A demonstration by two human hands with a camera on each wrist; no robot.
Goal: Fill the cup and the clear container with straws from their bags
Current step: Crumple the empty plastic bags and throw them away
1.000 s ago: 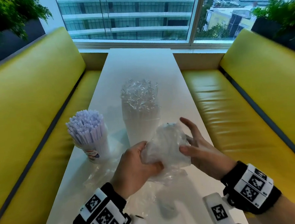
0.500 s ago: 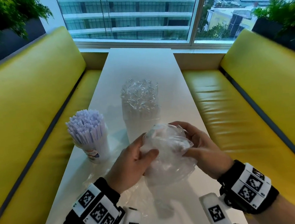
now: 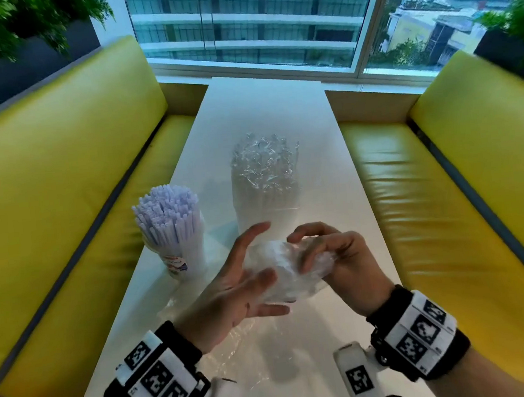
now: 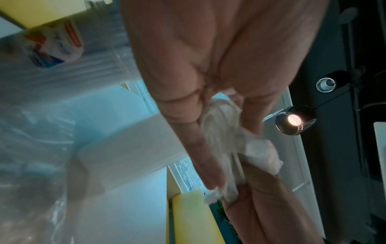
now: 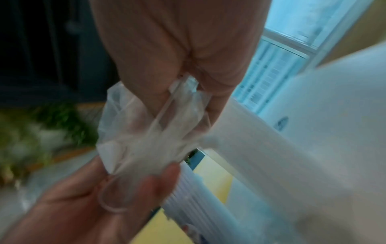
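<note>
A paper cup (image 3: 180, 253) packed with white straws (image 3: 167, 213) stands left of centre on the white table (image 3: 265, 109). Behind it the clear container (image 3: 267, 198) holds clear-wrapped straws. Above the near table I hold a crumpled empty plastic bag (image 3: 279, 269) between both hands. My left hand (image 3: 251, 275) presses it with straight, spread fingers. My right hand (image 3: 319, 247) curls its fingers over the bag's right side. The wrist views show the bag (image 4: 261, 153) (image 5: 146, 140) squeezed between the two palms.
A second flat clear bag (image 3: 235, 337) lies on the table under my left wrist. Yellow benches (image 3: 63, 184) run along both sides of the table, with a window at its far end.
The bag has been squashed into a smaller wad. My left hand has gone from gripping it to pressing it with straight fingers, and my right hand has curled over it.
</note>
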